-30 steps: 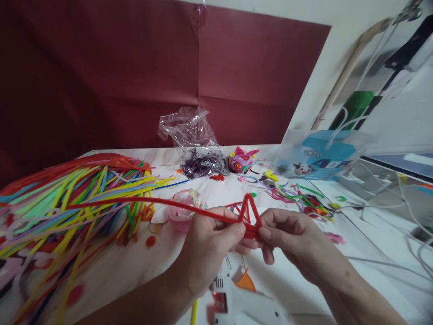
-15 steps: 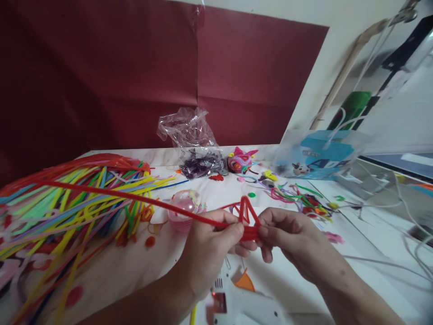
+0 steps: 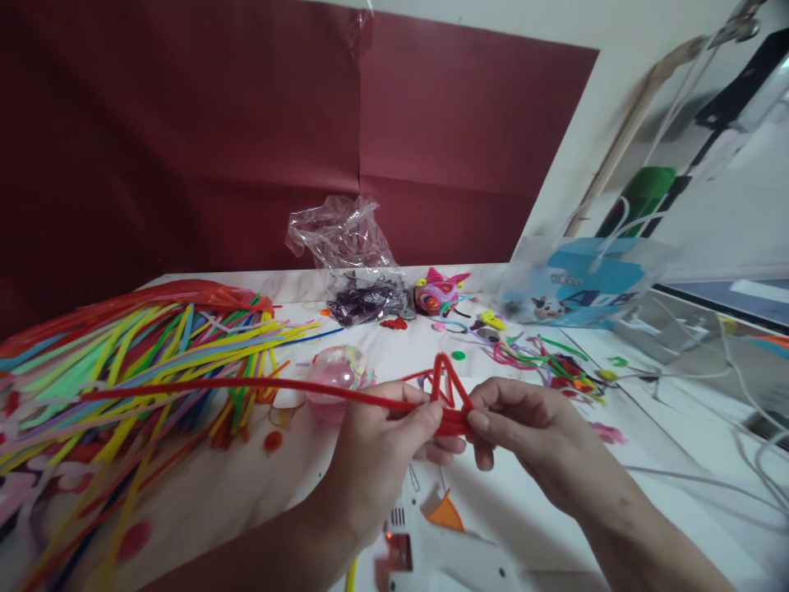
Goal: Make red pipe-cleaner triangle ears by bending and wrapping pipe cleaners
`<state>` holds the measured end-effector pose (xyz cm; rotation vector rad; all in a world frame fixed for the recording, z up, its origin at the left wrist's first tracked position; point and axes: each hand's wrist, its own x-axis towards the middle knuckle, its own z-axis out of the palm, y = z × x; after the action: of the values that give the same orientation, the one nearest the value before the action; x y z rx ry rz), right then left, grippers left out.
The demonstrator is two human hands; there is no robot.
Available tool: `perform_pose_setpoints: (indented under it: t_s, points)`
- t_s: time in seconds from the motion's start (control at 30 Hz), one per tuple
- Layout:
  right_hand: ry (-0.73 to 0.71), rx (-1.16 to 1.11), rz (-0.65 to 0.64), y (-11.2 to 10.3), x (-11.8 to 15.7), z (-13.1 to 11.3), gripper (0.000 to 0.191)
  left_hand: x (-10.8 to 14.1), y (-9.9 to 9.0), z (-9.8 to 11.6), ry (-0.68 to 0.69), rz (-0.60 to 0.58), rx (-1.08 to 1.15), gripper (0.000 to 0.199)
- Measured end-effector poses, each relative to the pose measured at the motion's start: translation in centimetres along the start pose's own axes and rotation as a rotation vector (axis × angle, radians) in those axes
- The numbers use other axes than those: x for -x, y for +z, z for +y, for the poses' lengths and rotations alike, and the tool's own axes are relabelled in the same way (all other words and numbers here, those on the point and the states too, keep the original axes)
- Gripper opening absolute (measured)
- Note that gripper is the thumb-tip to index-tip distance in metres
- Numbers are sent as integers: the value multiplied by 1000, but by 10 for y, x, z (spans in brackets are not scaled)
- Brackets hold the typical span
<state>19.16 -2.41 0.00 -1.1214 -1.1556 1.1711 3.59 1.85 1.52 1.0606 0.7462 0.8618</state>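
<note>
Both hands pinch a bent red pipe cleaner (image 3: pixel 453 423), held up over the table. My left hand (image 3: pixel 382 444) grips its left side between thumb and fingers, and a long straight red end (image 3: pixel 246 382) runs out to the left over the coloured bundle. My right hand (image 3: pixel 523 427) pinches the right side, close to the left. Between the hands several strands lie flat together, and a pointed triangular loop (image 3: pixel 441 362) rises above them. Below the hands lies a white glue gun (image 3: pixel 456 559) with an orange piece (image 3: pixel 447 514) beside it.
Colourful pipe cleaners (image 3: pixel 185 353) spread over the left. A clear pink ball (image 3: pixel 336 382) sits behind my left hand. Farther back are a plastic bag of dark bits (image 3: pixel 370 296) and a pink decorated head (image 3: pixel 439 294). A blue-white bag (image 3: pixel 579 284) and cables (image 3: pixel 733 395) stand right.
The long free end of the red pipe cleaner has dropped lower on the left. Both hands keep their pinch and have barely shifted.
</note>
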Motion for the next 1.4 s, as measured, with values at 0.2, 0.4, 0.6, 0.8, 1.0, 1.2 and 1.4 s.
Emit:
perform_pose_setpoints:
  t_s: [0.2,0.4,0.6,0.8,1.0,1.2,1.4]
  points:
    - [28,-16,63,1,0,1,26,2,0,-2,-16,-30,19,13]
    - [-10,-54,50,2,0,0,29,0,1,-3,-5,12,24,13]
    - [-14,-40,22,1,0,1,19,-1,2,-3,-4,34,15,14]
    - [12,-45,52,2,0,2,22,1,1,-5,-3,3,-9,12]
    - [28,-82,50,3,0,4,25,2,1,-5,-8,13,-15,13]
    - [26,-56,-19,2,0,6,27,1,2,-5,4,37,-6,13]
    - [-38,-91,0,4,1,11,22,-1,1,-8,11,13,-15,12]
